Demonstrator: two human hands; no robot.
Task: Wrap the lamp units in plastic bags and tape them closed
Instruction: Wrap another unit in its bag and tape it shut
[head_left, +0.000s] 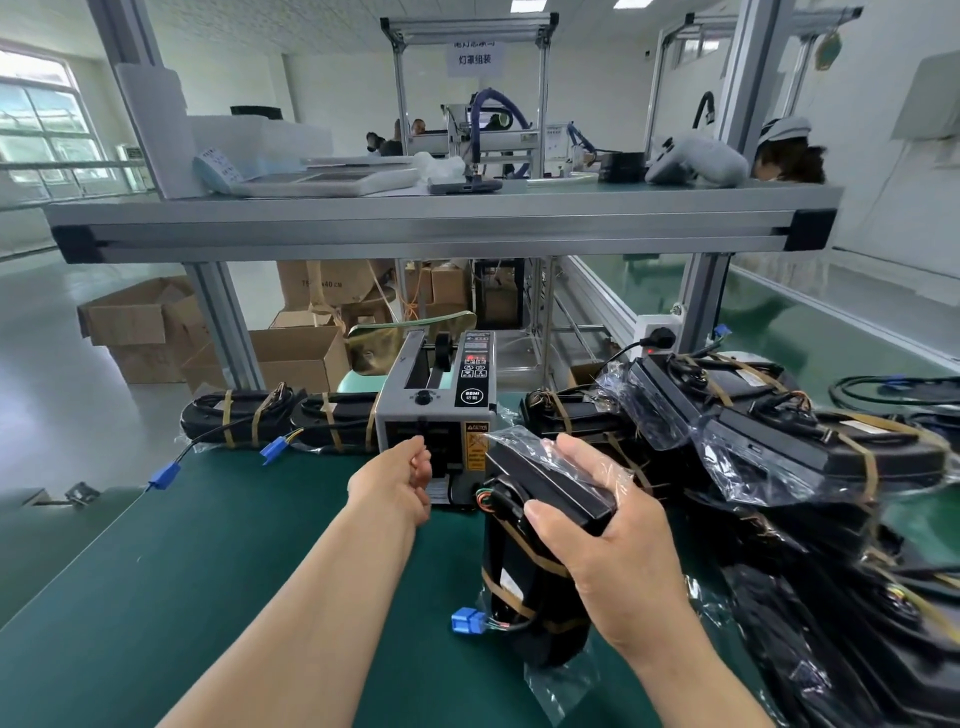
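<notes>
My right hand (597, 525) grips a black lamp unit (524, 561) standing upright on the green table, inside a clear plastic bag (558, 680) whose top is folded over the unit. A blue connector (467, 621) hangs at its left side. My left hand (400, 480) reaches to the front outlet of the grey tape dispenser (436, 410), fingers curled at the slot; whether it holds tape is hidden. Bagged lamp units (810, 452) pile up on the right. Unbagged lamp units (270, 418) bound with brown tape lie at the left, behind the dispenser line.
A metal-framed shelf (441, 223) spans overhead with trays and tools on it. Cardboard boxes (156, 332) stand on the floor beyond the table. A power strip (657, 332) and cables sit behind the pile. The green table (182, 571) stretches to my left.
</notes>
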